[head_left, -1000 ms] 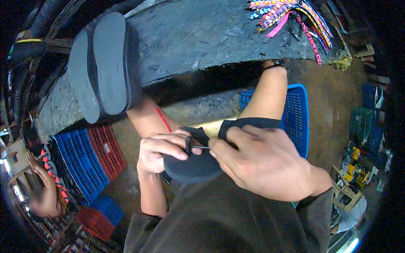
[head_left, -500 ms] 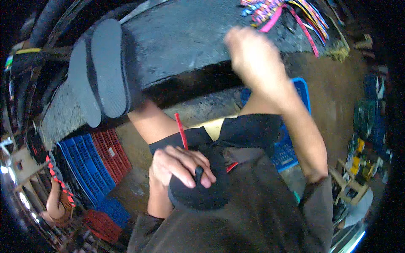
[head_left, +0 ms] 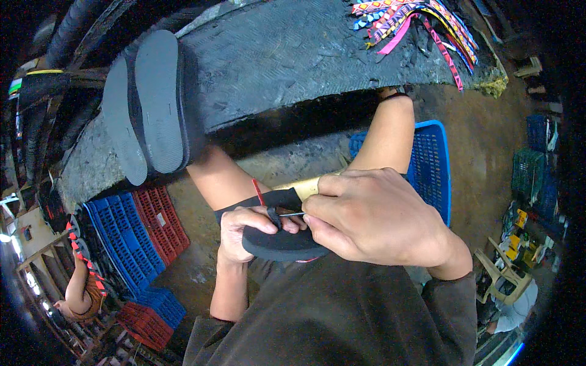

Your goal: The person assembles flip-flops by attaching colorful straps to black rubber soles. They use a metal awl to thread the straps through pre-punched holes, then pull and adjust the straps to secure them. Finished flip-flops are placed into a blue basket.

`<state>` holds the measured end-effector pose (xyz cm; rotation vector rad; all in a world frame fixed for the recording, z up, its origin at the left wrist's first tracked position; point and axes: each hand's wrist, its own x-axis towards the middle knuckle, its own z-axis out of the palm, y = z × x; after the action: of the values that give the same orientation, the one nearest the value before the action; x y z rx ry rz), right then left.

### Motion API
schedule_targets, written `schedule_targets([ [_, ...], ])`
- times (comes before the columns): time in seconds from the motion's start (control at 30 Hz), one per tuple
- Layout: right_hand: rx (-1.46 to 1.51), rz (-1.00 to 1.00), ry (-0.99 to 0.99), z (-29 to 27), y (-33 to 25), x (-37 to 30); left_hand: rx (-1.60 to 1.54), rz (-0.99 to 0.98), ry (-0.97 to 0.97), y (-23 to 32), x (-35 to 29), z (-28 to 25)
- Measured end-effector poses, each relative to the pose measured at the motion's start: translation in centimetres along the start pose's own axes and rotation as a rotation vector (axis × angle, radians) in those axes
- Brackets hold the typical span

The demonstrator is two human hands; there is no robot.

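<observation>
Above my lap, my left hand (head_left: 237, 230) grips a dark flip-flop sole (head_left: 284, 249), its fingers bent over the upper face. A small black strap loop (head_left: 274, 216) stands up from the sole between those fingers. One end of a narrow red strap (head_left: 258, 191) sticks up beyond the hand. My right hand (head_left: 378, 218) is closed around a thin dark metal tool (head_left: 292, 214), whose handle is hidden in the fist. The tool's tip meets the black loop; whether it passes through I cannot tell.
Grey soles (head_left: 160, 100) lie stacked at the left of the black-topped bench (head_left: 268, 55). Patterned straps (head_left: 421, 30) lie at its right end. A blue basket (head_left: 434, 131) stands by my right leg, with blue crates (head_left: 125, 235) at left. Other people sit at both lower sides.
My right hand has come down from above the bench to the sole, and the thin tool now shows at the loop. My left hand has tilted and raised the sole slightly.
</observation>
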<state>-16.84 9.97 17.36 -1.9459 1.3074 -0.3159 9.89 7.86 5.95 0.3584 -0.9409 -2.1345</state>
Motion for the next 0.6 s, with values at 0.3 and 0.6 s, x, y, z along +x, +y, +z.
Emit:
schedule_targets([
  [0.3, -0.099, -0.071, 0.109, 0.8, 0.3, -1.5, 0.187, 0.045, -0.048, -0.7, -0.1, -0.6],
  [0.6, -0.292, 0.35, 0.795, -1.5, 4.1, 6.2, -0.039, 0.16, -0.141, -0.7, -0.9, 1.2],
])
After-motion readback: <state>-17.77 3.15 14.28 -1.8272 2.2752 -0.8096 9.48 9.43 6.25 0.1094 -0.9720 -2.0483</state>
